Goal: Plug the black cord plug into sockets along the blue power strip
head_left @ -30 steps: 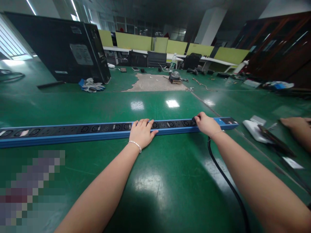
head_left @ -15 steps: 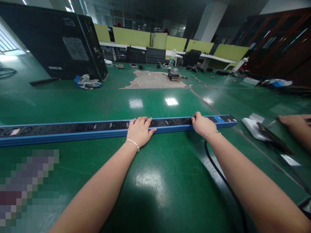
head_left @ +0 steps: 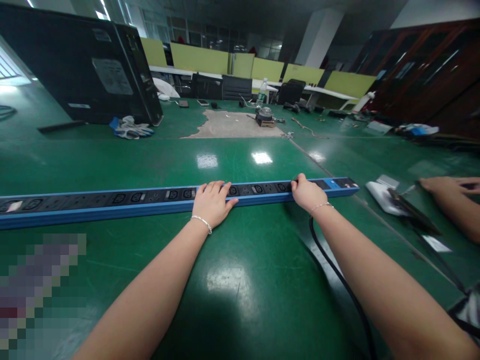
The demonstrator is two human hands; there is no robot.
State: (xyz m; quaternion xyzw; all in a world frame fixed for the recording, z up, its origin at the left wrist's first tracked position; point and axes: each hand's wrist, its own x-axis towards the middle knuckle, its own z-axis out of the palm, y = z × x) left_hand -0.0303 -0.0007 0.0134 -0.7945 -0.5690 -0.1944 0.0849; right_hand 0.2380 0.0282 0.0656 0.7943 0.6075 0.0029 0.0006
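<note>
A long blue power strip (head_left: 168, 202) with black sockets lies across the green table. My left hand (head_left: 212, 202) rests on top of it near the middle, fingers spread and thumb reaching over the near side. Closer to the strip's right end, my right hand (head_left: 309, 192) is closed round the plug of a black power cord (head_left: 333, 270), down against the sockets. My fingers hide most of the plug, so I cannot tell how deep it sits. The cord hangs below my wrist and runs toward the lower right.
Another person's hand (head_left: 442, 187) is at the right, near a white object (head_left: 382, 195) and a dark flat piece (head_left: 416, 215). A black computer case (head_left: 93, 75) stands back left beside gloves (head_left: 131, 127). Farther back is a water bottle (head_left: 261, 92). A pixelated patch covers the lower left.
The whole view has shifted slightly, so everything appears a little farther left. Both hands keep their places on the power strip, and the right hand still grips the plug.
</note>
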